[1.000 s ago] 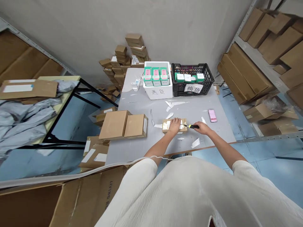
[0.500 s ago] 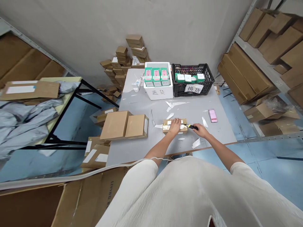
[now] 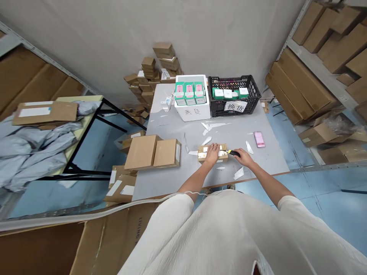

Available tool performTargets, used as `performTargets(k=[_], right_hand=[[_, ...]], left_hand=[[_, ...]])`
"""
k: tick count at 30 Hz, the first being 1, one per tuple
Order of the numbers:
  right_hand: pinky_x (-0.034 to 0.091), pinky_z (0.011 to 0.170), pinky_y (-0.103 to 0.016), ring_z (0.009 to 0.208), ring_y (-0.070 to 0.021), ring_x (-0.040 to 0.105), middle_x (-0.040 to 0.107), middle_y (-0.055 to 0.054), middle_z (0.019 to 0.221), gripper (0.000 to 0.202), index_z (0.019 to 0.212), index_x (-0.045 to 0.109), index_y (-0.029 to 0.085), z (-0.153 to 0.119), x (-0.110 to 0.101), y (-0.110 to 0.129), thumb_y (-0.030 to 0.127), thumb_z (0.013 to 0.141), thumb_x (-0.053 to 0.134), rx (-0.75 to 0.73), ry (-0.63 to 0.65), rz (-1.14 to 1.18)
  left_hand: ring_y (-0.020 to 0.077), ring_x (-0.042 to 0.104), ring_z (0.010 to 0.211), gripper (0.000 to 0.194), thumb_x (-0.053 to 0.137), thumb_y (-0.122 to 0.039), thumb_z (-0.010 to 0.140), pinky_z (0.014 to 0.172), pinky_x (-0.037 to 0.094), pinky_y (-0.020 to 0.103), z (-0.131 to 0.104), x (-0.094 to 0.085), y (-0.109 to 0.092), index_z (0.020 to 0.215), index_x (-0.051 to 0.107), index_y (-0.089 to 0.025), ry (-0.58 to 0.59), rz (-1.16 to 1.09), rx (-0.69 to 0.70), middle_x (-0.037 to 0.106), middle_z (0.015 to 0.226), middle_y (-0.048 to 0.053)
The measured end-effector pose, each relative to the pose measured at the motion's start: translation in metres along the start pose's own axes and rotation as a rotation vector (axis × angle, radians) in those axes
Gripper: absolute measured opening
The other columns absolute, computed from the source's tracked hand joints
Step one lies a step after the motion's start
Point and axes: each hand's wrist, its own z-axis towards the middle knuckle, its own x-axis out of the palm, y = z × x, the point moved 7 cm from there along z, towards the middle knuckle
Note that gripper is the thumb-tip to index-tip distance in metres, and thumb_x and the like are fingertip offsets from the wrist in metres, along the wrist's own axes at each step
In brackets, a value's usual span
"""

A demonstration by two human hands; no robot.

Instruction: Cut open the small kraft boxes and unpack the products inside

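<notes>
A small brown cardboard box (image 3: 223,158) with white labels and torn tape lies on the grey table (image 3: 160,179) before me. Flat across its top rests my left hand (image 3: 212,152), fingers stretched toward the far edge. My right hand (image 3: 243,156) is closed around the black-and-yellow handle of a utility knife (image 3: 234,153), just right of the box. The knife points left, its tip at the box's top near my left fingers; how deep the blade sits cannot be made out. White paper scraps (image 3: 239,173) lie around the box.
Two larger cartons (image 3: 142,152) stand at the left. Behind are a white foam bin (image 3: 192,114) and a black crate (image 3: 255,103), both holding green boxes. A pink item (image 3: 259,139) lies right. A white cable (image 3: 114,210) crosses low at the left.
The view has shifted slightly, moving the scene a little to the right. Both hands, the box and the utility knife keep nearly the same arrangement.
</notes>
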Motion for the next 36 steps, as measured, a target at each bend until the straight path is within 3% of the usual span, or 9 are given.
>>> performTargets(k=[3, 7, 10, 14, 20, 25, 30, 33, 36], right_hand=[[0.056, 0.102, -0.044, 0.117, -0.0323, 0.068, 0.073, -0.012, 0.127, 0.037, 0.138, 0.070, 0.027, -0.001, -0.017, -0.011, 0.035, 0.103, 0.060, 0.012, -0.030, 0.001], [0.055, 0.103, -0.048, 0.118, -0.0353, 0.067, 0.072, -0.014, 0.128, 0.040, 0.139, 0.068, 0.024, -0.005, -0.047, -0.045, 0.038, 0.103, 0.058, 0.109, -0.147, 0.016], [0.055, 0.106, -0.047, 0.121, -0.0341, 0.067, 0.071, -0.015, 0.132, 0.046, 0.142, 0.066, 0.023, -0.001, -0.040, -0.048, 0.043, 0.101, 0.063, 0.085, -0.097, 0.066], [0.055, 0.108, -0.048, 0.122, -0.0323, 0.068, 0.070, -0.014, 0.133, 0.046, 0.141, 0.066, 0.023, 0.006, -0.020, -0.035, 0.045, 0.101, 0.061, 0.122, -0.107, 0.151], [0.055, 0.110, -0.050, 0.122, -0.0323, 0.069, 0.074, -0.013, 0.128, 0.045, 0.128, 0.070, 0.022, 0.008, 0.000, -0.022, 0.053, 0.096, 0.063, 0.166, -0.144, 0.304], [0.058, 0.103, -0.047, 0.118, -0.0299, 0.071, 0.076, -0.011, 0.127, 0.047, 0.126, 0.067, 0.024, 0.014, 0.020, -0.016, 0.059, 0.095, 0.062, 0.218, -0.131, 0.464], [0.061, 0.095, -0.043, 0.108, -0.0271, 0.074, 0.080, -0.008, 0.114, 0.047, 0.123, 0.064, 0.025, 0.018, 0.044, 0.002, 0.061, 0.094, 0.065, 0.268, -0.053, 0.581], [0.061, 0.094, -0.043, 0.104, -0.0259, 0.074, 0.080, -0.007, 0.113, 0.045, 0.121, 0.064, 0.026, 0.016, 0.044, 0.008, 0.061, 0.092, 0.065, 0.288, -0.061, 0.604], [0.060, 0.095, -0.044, 0.103, -0.0263, 0.075, 0.080, -0.007, 0.112, 0.046, 0.121, 0.063, 0.027, 0.012, 0.031, 0.004, 0.062, 0.091, 0.064, 0.320, -0.125, 0.602]], left_hand=[[0.0356, 0.034, 0.165, 0.078, 0.047, -0.005, 0.090, 0.137, 0.019, 0.059, -0.002, 0.000, 0.001, 0.168, 0.044, -0.013, 0.004, -0.056, -0.007, 0.049, 0.170, 0.022], [0.0344, 0.031, 0.167, 0.071, 0.043, -0.009, 0.096, 0.137, 0.018, 0.061, -0.005, 0.001, -0.001, 0.167, 0.044, -0.014, -0.007, -0.147, -0.023, 0.046, 0.172, 0.022], [0.0349, 0.028, 0.168, 0.063, 0.040, -0.021, 0.104, 0.137, 0.017, 0.061, -0.007, 0.000, -0.003, 0.167, 0.044, -0.013, -0.025, -0.181, -0.049, 0.044, 0.173, 0.023], [0.0340, 0.021, 0.171, 0.063, 0.042, -0.038, 0.109, 0.139, 0.011, 0.059, -0.016, -0.005, 0.000, 0.167, 0.044, -0.014, -0.020, -0.193, -0.021, 0.034, 0.179, 0.021], [0.0402, 0.012, 0.171, 0.094, 0.071, -0.062, 0.094, 0.137, 0.006, 0.065, -0.056, -0.027, 0.033, 0.171, 0.035, -0.022, -0.078, -0.124, -0.135, 0.019, 0.184, 0.020], [0.0454, 0.018, 0.168, 0.115, 0.089, -0.052, 0.080, 0.134, 0.021, 0.063, -0.091, -0.034, 0.060, 0.173, 0.027, -0.024, -0.073, -0.142, -0.280, 0.017, 0.182, 0.022], [0.0413, 0.051, 0.150, 0.101, 0.079, -0.027, 0.087, 0.122, 0.045, 0.053, -0.102, -0.020, 0.076, 0.173, 0.026, -0.023, -0.032, -0.350, -0.395, 0.033, 0.173, 0.023], [0.0378, 0.055, 0.145, 0.095, 0.075, -0.029, 0.091, 0.120, 0.048, 0.049, -0.098, -0.014, 0.078, 0.173, 0.027, -0.026, -0.024, -0.442, -0.423, 0.041, 0.167, 0.019], [0.0386, 0.052, 0.148, 0.090, 0.075, -0.042, 0.094, 0.122, 0.046, 0.048, -0.092, -0.016, 0.071, 0.172, 0.033, -0.027, -0.019, -0.451, -0.402, 0.046, 0.165, 0.017]])
